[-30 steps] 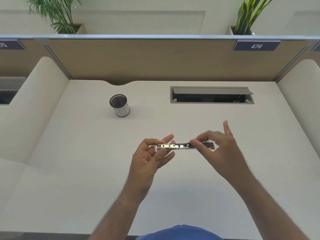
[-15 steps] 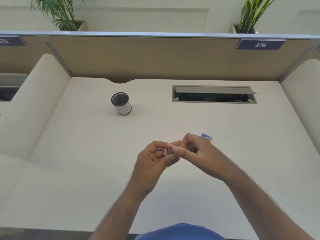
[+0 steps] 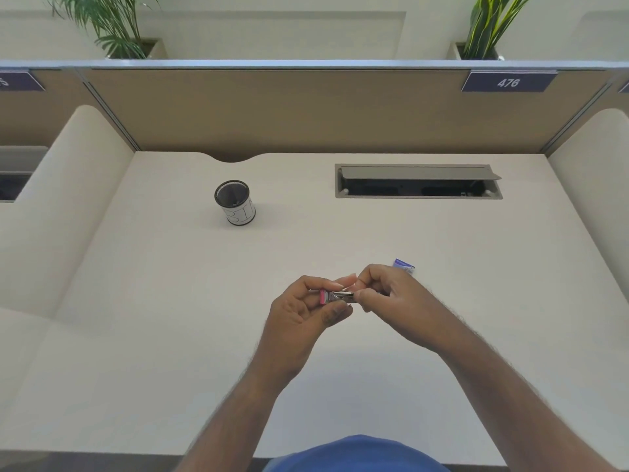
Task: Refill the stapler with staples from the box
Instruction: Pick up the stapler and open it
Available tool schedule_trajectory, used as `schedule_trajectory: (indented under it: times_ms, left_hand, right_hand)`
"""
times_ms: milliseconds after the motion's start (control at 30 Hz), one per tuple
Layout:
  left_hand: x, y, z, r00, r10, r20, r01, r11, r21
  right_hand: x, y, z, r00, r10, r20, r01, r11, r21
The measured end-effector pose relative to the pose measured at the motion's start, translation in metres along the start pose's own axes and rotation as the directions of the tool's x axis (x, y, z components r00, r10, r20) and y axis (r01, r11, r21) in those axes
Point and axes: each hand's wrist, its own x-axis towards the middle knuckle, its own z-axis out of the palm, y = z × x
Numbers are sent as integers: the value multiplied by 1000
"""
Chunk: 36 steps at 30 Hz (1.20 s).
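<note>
A small pink and silver stapler (image 3: 335,296) is held above the middle of the desk. My left hand (image 3: 303,313) grips its pink left end between thumb and fingers. My right hand (image 3: 391,298) is closed over its right end, hiding that part. The metal magazine shows between the two hands. A small blue staple box (image 3: 403,266) lies on the desk just behind my right hand, partly hidden by the knuckles.
A black mesh cup with a white label (image 3: 235,202) stands at the back left of the desk (image 3: 170,318). An open cable hatch (image 3: 418,181) is set in the desk at the back right. Padded partitions rise on both sides.
A second ago the stapler was stretched open between the hands with my right fingers spread. My right hand has since moved left and closed over it, uncovering the blue box.
</note>
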Motion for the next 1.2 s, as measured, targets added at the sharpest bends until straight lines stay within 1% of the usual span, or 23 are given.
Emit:
schedule_trajectory:
  times_ms: [133, 300, 533, 667, 767, 867, 1000, 1100, 1200]
  left_hand:
    - [1, -5, -3, 1000, 10, -17, -10, 1000, -3]
    - [2, -4, -5, 999, -3, -42, 1, 999, -54]
    - [4, -4, -6, 998, -35, -48, 32, 997, -70]
    - [6, 0, -6, 999, -22, -27, 19, 995, -100]
    - [10, -3, -8, 1000, -19, -12, 18, 993, -119]
    - [11, -5, -12, 999, -34, -9, 33, 991, -131]
    - [12, -9, -15, 999, -30, -17, 28, 992, -127]
    - [13, -11, -16, 999, -25, -32, 20, 987, -160]
    - [17, -15, -16, 995, -40, -94, 11, 958, -285]
  right_hand:
    - [0, -1, -2, 1000, 6, 21, -6, 1000, 28]
    - [-5, -1, -11, 993, -68, 98, 59, 994, 89]
    - [-9, 3, -18, 960, -183, 214, 178, 983, 40]
    - [-9, 7, -21, 957, -224, 184, 206, 972, 111]
    - [-12, 11, -28, 958, -206, 198, 182, 974, 131]
    - [-11, 13, -33, 951, -196, 238, 178, 979, 94]
    - [-11, 10, -31, 951, -196, 238, 204, 979, -11]
    - [-12, 10, -25, 961, -202, 192, 210, 977, -26]
    - [-16, 11, -13, 973, -206, 105, 210, 977, -24]
